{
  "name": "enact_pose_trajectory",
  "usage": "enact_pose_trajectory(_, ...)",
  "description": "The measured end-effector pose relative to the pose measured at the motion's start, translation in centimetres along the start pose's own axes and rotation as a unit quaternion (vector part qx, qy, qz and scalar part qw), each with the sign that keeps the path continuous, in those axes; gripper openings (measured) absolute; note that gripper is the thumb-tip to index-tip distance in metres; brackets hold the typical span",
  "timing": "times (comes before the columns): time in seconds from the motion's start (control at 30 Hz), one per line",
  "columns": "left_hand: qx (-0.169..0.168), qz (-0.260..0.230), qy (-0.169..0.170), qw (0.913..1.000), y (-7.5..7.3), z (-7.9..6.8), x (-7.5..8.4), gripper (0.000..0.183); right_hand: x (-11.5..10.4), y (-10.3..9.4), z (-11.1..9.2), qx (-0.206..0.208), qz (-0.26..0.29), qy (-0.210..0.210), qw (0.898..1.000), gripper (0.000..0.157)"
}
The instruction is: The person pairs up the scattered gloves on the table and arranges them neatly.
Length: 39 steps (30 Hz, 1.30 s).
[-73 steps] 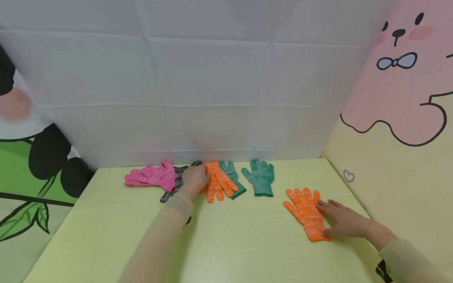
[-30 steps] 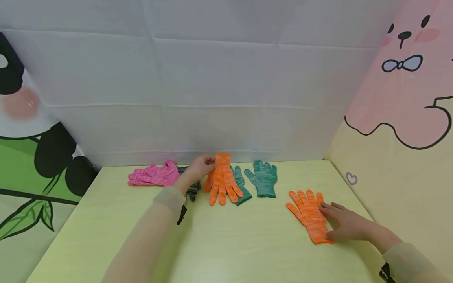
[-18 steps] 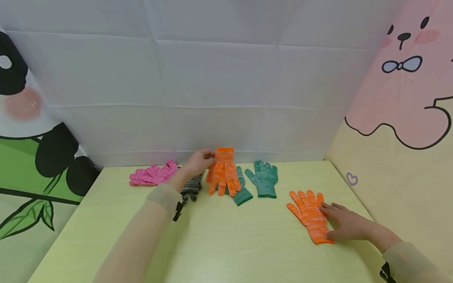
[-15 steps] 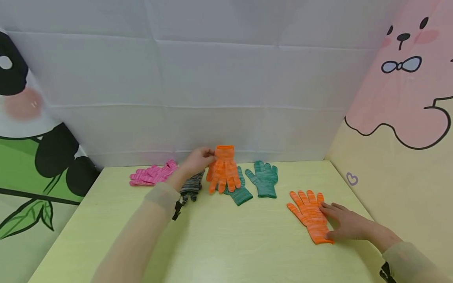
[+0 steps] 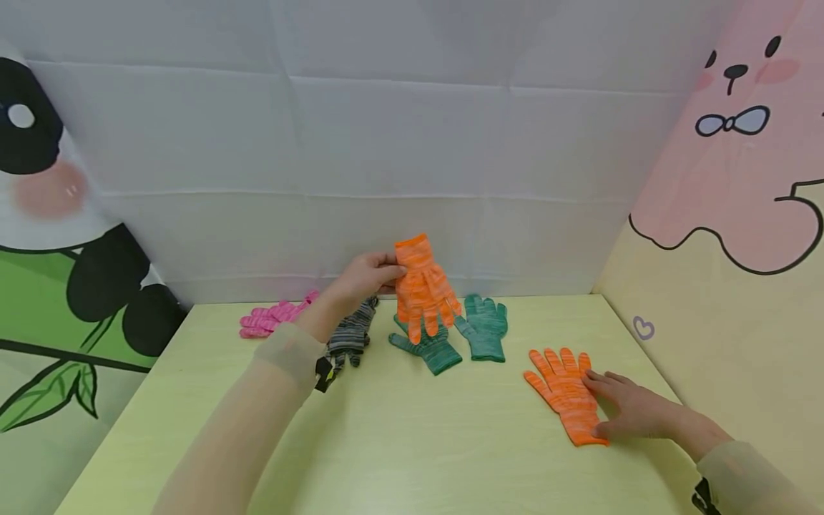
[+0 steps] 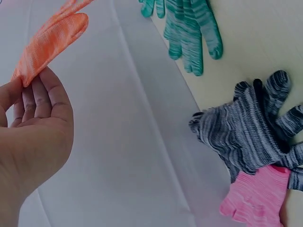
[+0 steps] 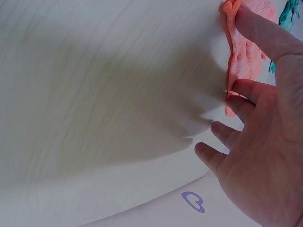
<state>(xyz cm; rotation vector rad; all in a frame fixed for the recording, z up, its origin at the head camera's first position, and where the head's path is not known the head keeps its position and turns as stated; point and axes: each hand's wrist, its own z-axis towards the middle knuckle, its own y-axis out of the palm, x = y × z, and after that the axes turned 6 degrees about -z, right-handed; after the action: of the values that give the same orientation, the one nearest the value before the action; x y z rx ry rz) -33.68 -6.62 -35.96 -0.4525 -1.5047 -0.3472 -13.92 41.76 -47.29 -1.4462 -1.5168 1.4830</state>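
My left hand [image 5: 365, 277] pinches an orange knit glove [image 5: 421, 282] by its cuff edge, thumb against fingers. The glove hangs above the table's back edge, fingers downward, in front of part of a green glove [image 5: 439, 355]. In the left wrist view this hand [image 6: 40, 132] grips the orange glove [image 6: 54, 45] at the upper left. A second orange glove [image 5: 569, 400] lies flat at the right. My right hand [image 5: 634, 408] rests along its right side. The right wrist view shows the thumb and two fingers touching the glove [image 7: 246, 52], the other fingers spread.
Another green glove [image 5: 486, 329] lies at the back of the pale table [image 5: 412, 443]. Black-and-grey striped gloves [image 6: 241, 132] partly cover pink gloves [image 6: 258, 194] at the back left. A grey sheet [image 5: 386, 143] hangs behind; a printed panel [image 5: 721, 286] borders the right.
My left hand has taken hold of the orange glove and lifted it off the table, up and slightly right, uncovering more of the green glove beneath. My right hand stays on its glove.
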Motion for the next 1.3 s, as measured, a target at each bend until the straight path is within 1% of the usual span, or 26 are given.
enact_pose_trajectory(0.1,-0.011,0.003,0.005,0.9999,0.8,-0.2,0.4,0.032,0.0,0.1,-0.1,-0.003,0.005,0.001,1.0,0.096)
enact_pose_trajectory(0.2,-0.028,0.018,0.014,0.9993,1.8,-0.3,0.7,0.027,0.1,0.1,-0.2,-0.003,0.002,-0.001,1.0,0.095)
enact_pose_trajectory(0.3,-0.049,0.059,0.027,0.9967,2.8,-0.5,1.0,0.022,0.0,-0.1,-0.1,-0.002,-0.006,-0.001,1.0,0.094)
enact_pose_trajectory(0.4,-0.069,0.128,0.039,0.9886,3.9,-0.8,1.0,0.016,-0.1,-0.3,0.0,-0.001,-0.013,0.001,1.0,0.093)
enact_pose_trajectory(0.5,-0.087,0.197,0.049,0.9754,5.0,-1.2,0.9,0.012,-0.2,-0.3,0.1,-0.001,-0.011,0.003,1.0,0.093)
enact_pose_trajectory(0.6,-0.098,0.236,0.057,0.9652,6.0,-1.3,0.8,0.013,-0.3,-0.3,0.1,-0.002,-0.009,0.006,1.0,0.094)
enact_pose_trajectory(0.7,-0.103,0.254,0.072,0.959,6.9,-1.3,0.8,0.014,-0.2,-0.2,0.1,-0.003,-0.007,0.008,1.0,0.094)
enact_pose_trajectory(0.8,-0.104,0.255,0.088,0.9573,7.6,-1.2,0.5,0.013,-0.1,-0.2,0.1,-0.004,-0.005,0.006,1.0,0.094)
enact_pose_trajectory(0.9,-0.099,0.254,0.112,0.9557,8.4,-1.1,-0.2,0.012,0.0,-0.2,0.2,-0.004,-0.007,0.005,1.0,0.094)
enact_pose_trajectory(0.93,-0.096,0.256,0.121,0.9541,8.7,-1.2,-0.5,0.011,0.0,-0.2,0.2,-0.004,-0.009,0.004,1.0,0.095)
enact_pose_trajectory(1.0,-0.089,0.274,0.138,0.9475,9.5,-1.5,-1.1,0.011,0.1,-0.2,0.2,-0.004,-0.01,0.003,1.0,0.095)
enact_pose_trajectory(1.07,-0.084,0.302,0.154,0.9371,10.3,-2.0,-1.9,0.013,0.1,-0.2,0.2,-0.003,-0.01,0.003,1.0,0.095)
enact_pose_trajectory(1.1,-0.086,0.321,0.163,0.9289,10.7,-2.3,-2.4,0.014,0.1,-0.2,0.2,-0.003,-0.009,0.003,1.0,0.095)
enact_pose_trajectory(1.17,-0.094,0.366,0.183,0.9077,11.7,-3.0,-3.4,0.015,0.0,-0.2,0.2,-0.003,-0.007,0.005,1.0,0.094)
enact_pose_trajectory(1.23,-0.111,0.409,0.205,0.8821,12.4,-3.6,-4.6,0.015,-0.1,-0.3,0.1,-0.003,-0.006,0.007,1.0,0.094)
enact_pose_trajectory(1.3,-0.137,0.444,0.228,0.8553,13.1,-4.3,-5.6,0.014,-0.1,-0.2,0.1,-0.003,-0.003,0.008,1.0,0.094)
